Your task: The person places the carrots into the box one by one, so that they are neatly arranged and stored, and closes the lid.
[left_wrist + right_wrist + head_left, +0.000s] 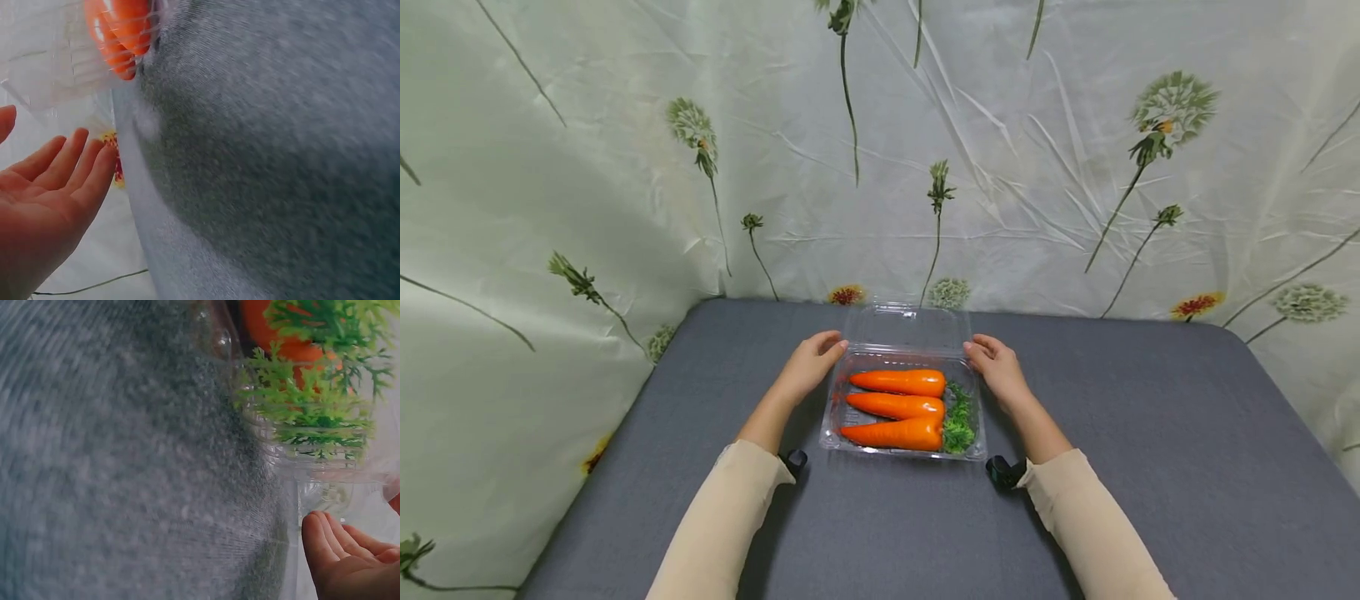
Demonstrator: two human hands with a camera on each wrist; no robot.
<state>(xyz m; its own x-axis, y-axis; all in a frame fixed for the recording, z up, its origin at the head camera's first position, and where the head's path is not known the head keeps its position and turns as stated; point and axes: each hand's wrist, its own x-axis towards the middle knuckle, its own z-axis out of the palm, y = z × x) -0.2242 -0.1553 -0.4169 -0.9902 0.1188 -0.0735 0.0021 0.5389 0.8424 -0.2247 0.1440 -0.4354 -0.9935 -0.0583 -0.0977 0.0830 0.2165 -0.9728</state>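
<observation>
A clear plastic clamshell box (828,440) sits on the table with its lid (908,327) raised at the back. Three orange carrots (897,407) lie side by side in it, with green leafy tops (957,419) along the right end. My left hand (810,363) is at the box's back left corner, its fingers extended and the thumb close to the lid's edge; in the left wrist view the palm holds nothing. At the back right corner is my right hand (998,369), fingers nearly straight, thumb at the clear plastic edge. Whether either thumb presses the plastic is hard to tell.
The table is covered in grey cloth (1120,433). Behind it and along the left side hangs a pale curtain (1000,150) printed with dandelions. Dark wrist devices (1002,472) sit at both cream sleeves (1090,517), near the box's front corners.
</observation>
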